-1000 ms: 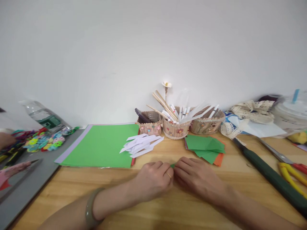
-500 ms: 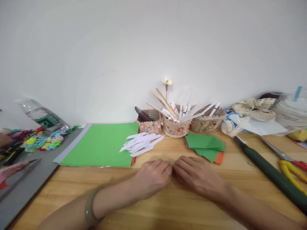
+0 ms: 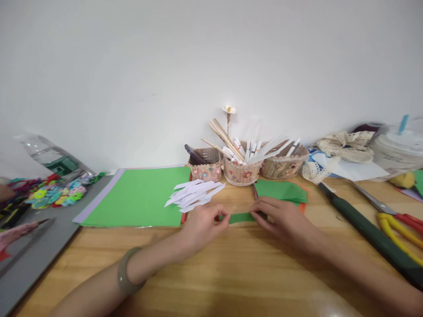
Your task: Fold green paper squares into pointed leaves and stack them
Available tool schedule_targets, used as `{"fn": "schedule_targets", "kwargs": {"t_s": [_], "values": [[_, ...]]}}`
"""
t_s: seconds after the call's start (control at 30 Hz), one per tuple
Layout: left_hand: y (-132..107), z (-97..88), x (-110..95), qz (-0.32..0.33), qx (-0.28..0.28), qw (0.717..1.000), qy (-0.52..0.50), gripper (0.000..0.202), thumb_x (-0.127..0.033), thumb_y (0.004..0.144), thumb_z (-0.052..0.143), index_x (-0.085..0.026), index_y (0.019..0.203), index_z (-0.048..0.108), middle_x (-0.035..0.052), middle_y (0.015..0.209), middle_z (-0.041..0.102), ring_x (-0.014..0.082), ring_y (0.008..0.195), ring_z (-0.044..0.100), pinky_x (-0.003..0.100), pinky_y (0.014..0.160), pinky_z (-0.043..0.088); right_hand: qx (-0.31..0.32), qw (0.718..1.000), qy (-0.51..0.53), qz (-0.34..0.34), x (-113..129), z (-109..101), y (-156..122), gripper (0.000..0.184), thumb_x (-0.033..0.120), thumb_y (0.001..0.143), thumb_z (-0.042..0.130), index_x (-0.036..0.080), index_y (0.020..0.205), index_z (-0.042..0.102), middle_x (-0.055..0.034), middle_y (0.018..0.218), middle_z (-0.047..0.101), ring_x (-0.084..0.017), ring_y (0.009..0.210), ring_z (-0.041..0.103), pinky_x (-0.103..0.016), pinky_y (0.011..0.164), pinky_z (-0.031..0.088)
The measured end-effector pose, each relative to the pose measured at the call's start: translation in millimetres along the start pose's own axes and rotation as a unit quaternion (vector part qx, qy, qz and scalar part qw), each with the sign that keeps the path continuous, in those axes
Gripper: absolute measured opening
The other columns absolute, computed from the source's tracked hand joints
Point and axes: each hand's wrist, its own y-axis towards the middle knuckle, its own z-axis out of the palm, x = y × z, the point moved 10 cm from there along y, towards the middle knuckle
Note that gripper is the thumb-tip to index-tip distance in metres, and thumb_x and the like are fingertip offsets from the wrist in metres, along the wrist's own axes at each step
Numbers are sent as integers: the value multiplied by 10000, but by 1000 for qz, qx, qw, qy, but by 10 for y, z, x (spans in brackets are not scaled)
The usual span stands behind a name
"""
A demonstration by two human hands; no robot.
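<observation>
A narrow folded green paper strip (image 3: 240, 217) lies on the wooden table (image 3: 211, 273) between my hands. My left hand (image 3: 203, 224) pinches its left end with closed fingers; a ring shows on one finger and a green bangle (image 3: 124, 276) is on that wrist. My right hand (image 3: 284, 218) presses fingertips down on the strip's right end. Just behind the right hand lies a small stack of green and orange paper squares (image 3: 280, 190). White cut paper slips (image 3: 193, 196) lie behind the left hand.
A large green sheet (image 3: 135, 198) lies at the left. Three small baskets (image 3: 243, 169) with sticks and pens stand by the wall. A dark green roll (image 3: 363, 231), scissors (image 3: 393, 215), lace (image 3: 343, 147) and a cup are right. A grey mat (image 3: 29, 251), bottle and colourful clips are left.
My hands were together, covering the green paper; they have moved apart and a little away from me, so the green strip now shows stretched between them.
</observation>
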Motion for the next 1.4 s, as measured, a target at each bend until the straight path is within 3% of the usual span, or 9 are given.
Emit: {"fn": "schedule_targets", "kwargs": {"t_s": [0.33, 0.57, 0.7, 0.77, 0.87, 1.03, 1.2, 1.3, 1.4], "values": [[58, 144, 400, -179, 41, 953, -241, 134, -214, 730, 528, -130, 756, 628, 27, 644, 685, 146, 574, 644, 220, 547, 485, 19, 995, 60, 71, -257, -113, 46, 204, 213, 845, 440, 186, 717, 597, -12, 632, 610, -112, 539, 550, -217, 513, 413], [86, 100, 499, -220, 22, 924, -313, 89, -189, 682, 590, -134, 738, 632, 10, 599, 675, 148, 567, 652, 235, 575, 501, 24, 992, 50, 113, -459, -215, 14, 191, 239, 812, 468, 203, 701, 619, 4, 614, 637, -118, 532, 567, -220, 503, 425], [117, 0, 523, -223, 2, 915, -337, 110, -236, 681, 645, -137, 724, 627, 6, 600, 672, 156, 577, 657, 255, 601, 521, -25, 989, 13, 147, -601, -411, -43, 193, 272, 845, 442, 201, 735, 584, -15, 660, 633, -136, 551, 565, -245, 501, 430], [125, -20, 518, -221, 0, 911, -347, 137, -260, 674, 670, -137, 720, 631, 5, 601, 671, 159, 578, 657, 268, 613, 528, -53, 991, -16, 119, -500, -485, -38, 173, 293, 860, 446, 188, 842, 583, -60, 804, 648, -169, 690, 598, -283, 586, 469], [120, -5, 498, -220, 4, 906, -362, 163, -279, 659, 696, -136, 710, 639, 0, 593, 662, 156, 567, 650, 274, 617, 531, -62, 991, -118, -24, -48, -434, -4, 298, 323, 849, 530, 149, 1089, 560, -136, 1075, 618, -247, 960, 586, -373, 750, 489], [106, 23, 456, -213, 9, 896, -390, 220, -312, 626, 739, -133, 722, 656, -5, 606, 651, 145, 553, 632, 272, 613, 530, -17, 978, -180, -100, 267, -159, -38, 252, 235, 878, 508, 106, 1077, 594, -113, 946, 677, -243, 845, 630, -361, 668, 508], [109, -31, 422, -195, -16, 879, -435, 425, -481, 695, 690, -156, 963, 637, 37, 905, 673, 144, 664, 648, 287, 695, 529, 12, 996, 4, 84, -93, -77, -60, 269, 233, 816, 590, 167, 1076, 612, -68, 954, 685, -203, 804, 634, -314, 670, 494], [117, 24, 310, -158, -8, 843, -514, 578, -499, 657, 735, -204, 1120, 553, 45, 1037, 639, 167, 802, 651, 290, 750, 513, 49, 955, 178, 233, -302, 109, -124, 225, 325, 778, 622, 206, 970, 633, -20, 850, 687, -164, 673, 609, -277, 592, 460], [106, 164, 123, -119, 48, 812, -569, 592, -373, 588, 825, -197, 1081, 549, 56, 1011, 651, 196, 869, 639, 297, 774, 488, 65, 892, 329, 303, -288, 311, -162, 274, 407, 732, 642, 198, 905, 611, -16, 798, 667, -164, 693, 598, -269, 595, 439]]}}
